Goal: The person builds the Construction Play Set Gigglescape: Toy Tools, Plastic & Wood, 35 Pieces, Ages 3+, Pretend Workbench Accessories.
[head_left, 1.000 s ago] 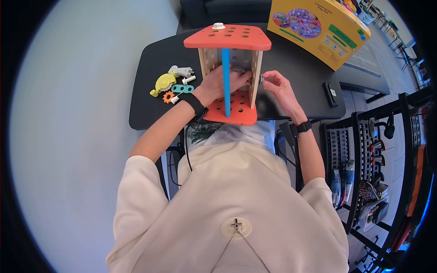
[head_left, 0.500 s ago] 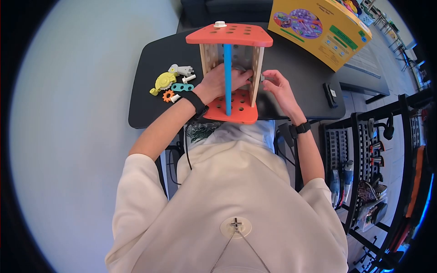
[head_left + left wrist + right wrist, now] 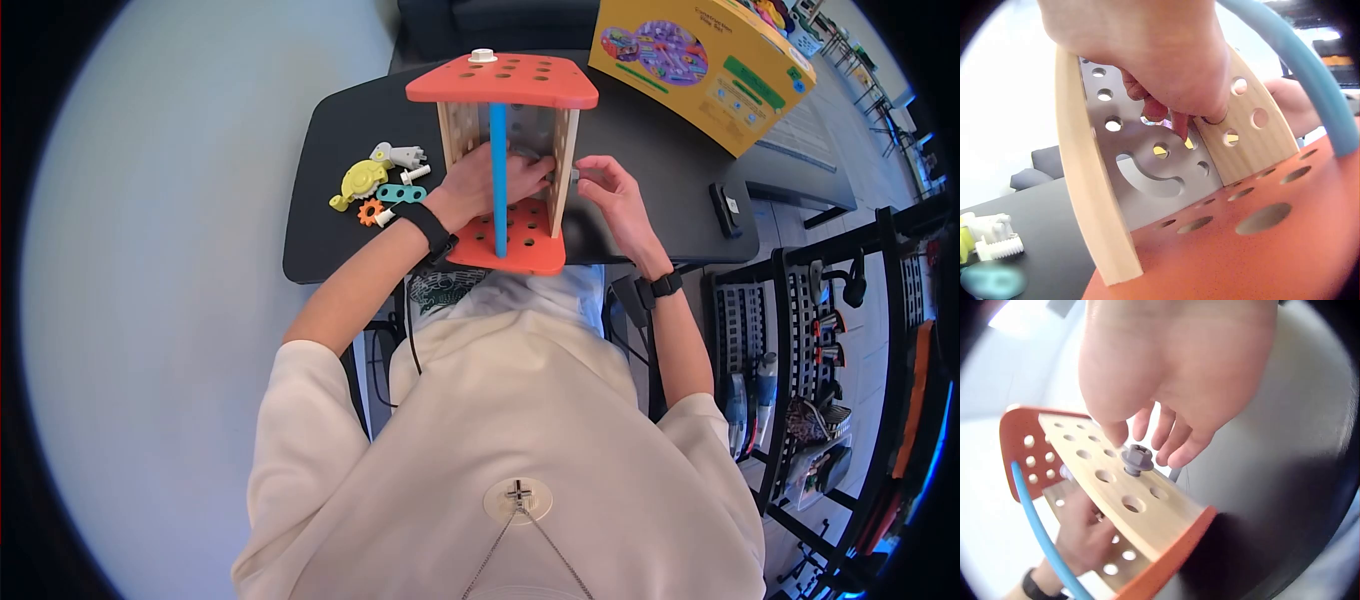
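Head view: we see the grey bolt point(image 3: 574, 175) right of centre on the wooden panel point(image 3: 563, 165), just left of the right hand's point(image 3: 622, 205) fingertips, while the left hand point(image 3: 485, 182) reaches inside. Left wrist view: we see bent left fingers at upper centre, grip hidden, can't tell. Right wrist view: bolt's at centre, just below loosely bent, open right fingers.

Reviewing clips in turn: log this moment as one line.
left hand: inside red-topped wooden frame, grip unclear; right hand: open, beside grey hex bolt; bolt: standing proud of wooden side panel
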Demonstrator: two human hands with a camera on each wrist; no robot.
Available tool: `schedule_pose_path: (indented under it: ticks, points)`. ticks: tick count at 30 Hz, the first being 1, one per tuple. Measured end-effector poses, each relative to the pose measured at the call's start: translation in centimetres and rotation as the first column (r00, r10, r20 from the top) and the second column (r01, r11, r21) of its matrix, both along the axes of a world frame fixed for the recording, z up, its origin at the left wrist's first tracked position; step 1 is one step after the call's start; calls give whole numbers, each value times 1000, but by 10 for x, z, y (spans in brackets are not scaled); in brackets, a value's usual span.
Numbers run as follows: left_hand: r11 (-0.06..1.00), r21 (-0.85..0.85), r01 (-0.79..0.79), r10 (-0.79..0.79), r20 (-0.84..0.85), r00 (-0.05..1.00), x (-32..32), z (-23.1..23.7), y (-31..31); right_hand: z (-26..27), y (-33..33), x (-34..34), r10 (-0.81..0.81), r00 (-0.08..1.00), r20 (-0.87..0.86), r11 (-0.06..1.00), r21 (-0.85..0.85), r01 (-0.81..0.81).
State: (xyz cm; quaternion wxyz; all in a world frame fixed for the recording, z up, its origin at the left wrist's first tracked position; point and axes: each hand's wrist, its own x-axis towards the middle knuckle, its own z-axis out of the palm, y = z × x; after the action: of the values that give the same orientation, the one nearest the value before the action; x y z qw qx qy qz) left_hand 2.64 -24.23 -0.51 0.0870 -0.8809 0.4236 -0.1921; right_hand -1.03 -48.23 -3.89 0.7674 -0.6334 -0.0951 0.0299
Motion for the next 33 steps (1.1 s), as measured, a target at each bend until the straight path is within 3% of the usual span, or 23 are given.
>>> schedule_pose_path:
  ticks: [3, 7, 9, 10, 12, 13, 15, 16, 18, 19, 21, 23, 25, 26, 28, 29, 31, 33]
  points:
    - [1000, 10, 7, -8, 17, 1000, -2, 4, 0, 1, -2, 4, 70, 997, -45, 997, -23, -71]
    - [1000, 0, 28, -28, 16, 999, 1, 4, -1, -8, 7, 17, 23, 997, -80, 999, -32, -26]
    - [999, 30, 14, -15, 38, 999, 0, 5, -1, -12, 10, 28, 49, 949, -312, 979, -173, -107]
    - [999, 33, 14, -15, 36, 999, 0, 5, 0, -15, 9, 32, 50, 948, -313, 980, -170, -107]
    - [999, -9, 32, -31, 18, 999, 2, 4, 0, -20, 5, 38, 70, 922, -381, 904, -366, -220]
    - [999, -9, 33, -32, 18, 999, 2, 4, 0, -17, 5, 34, 69, 922, -381, 904, -367, -219]
    - [1000, 14, 18, -18, 16, 1000, 2, 4, 0, -14, 6, 21, -27, 991, -133, 970, -241, -6]
    - [1000, 12, 16, -16, 16, 1000, 1, 6, 0, -6, 8, 13, -26, 991, -133, 970, -244, -8]
    - [999, 37, 9, -10, 28, 1000, -2, 6, -1, 10, 11, -1, -7, 993, -121, 1000, 27, 10]
    - [999, 37, 14, -14, 21, 1000, -2, 2, 0, 6, 5, 1, 74, 994, -76, 997, -17, -75]
    - [996, -57, 70, -68, 41, 997, 2, -3, 1, -1, 2, 8, 95, 991, -97, 994, -42, -99]
    - [999, -14, 43, -42, 37, 998, -1, 1, -1, -4, 1, 16, 120, 986, -113, 990, -65, -128]
    - [999, 33, 12, -13, 40, 999, 0, 3, -1, -9, -1, 25, 153, 936, -316, 962, -168, -214]
    - [1000, 13, 28, -28, 33, 999, 2, 0, -1, -10, -1, 27, 154, 938, -311, 963, -167, -213]
    - [999, -5, 46, -46, 25, 999, 2, 0, -1, -9, 0, 28, 99, 956, -275, 920, -340, -193]
    - [999, 11, 39, -40, 39, 998, 0, 2, -1, -8, 4, 25, 97, 957, -273, 921, -340, -191]
    - [999, 26, 30, -31, 52, 998, -2, 5, -1, -8, 15, 11, -42, 999, 19, 985, -166, 44]
    - [999, 11, 37, -38, 87, 995, -2, 4, -1, -2, 16, 5, -29, 999, 33, 987, -155, 34]
